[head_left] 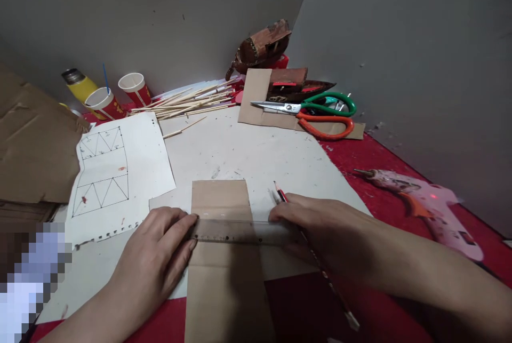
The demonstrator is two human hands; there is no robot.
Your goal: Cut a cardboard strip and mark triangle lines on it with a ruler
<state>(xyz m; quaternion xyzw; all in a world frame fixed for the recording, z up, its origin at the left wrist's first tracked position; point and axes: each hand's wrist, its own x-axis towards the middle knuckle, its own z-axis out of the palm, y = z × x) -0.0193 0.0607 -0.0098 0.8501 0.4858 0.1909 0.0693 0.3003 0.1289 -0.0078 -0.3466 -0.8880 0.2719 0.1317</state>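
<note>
While bracing ruler (236, 231) across cardboard strip (219, 196), seemingly partway through marking out.
Gripping ruler with left hand (150, 252), pencil (281, 193) with right hand (326, 225).

The left hand (168, 247) and right hand (320, 225) are holding a clear ruler (236, 231) across a cardboard strip (220, 196); a pencil (332, 284) is slanting under the right hand; green-and-orange scissors (312, 108) are lying beyond, on an angled cardboard piece (256, 89).
</note>
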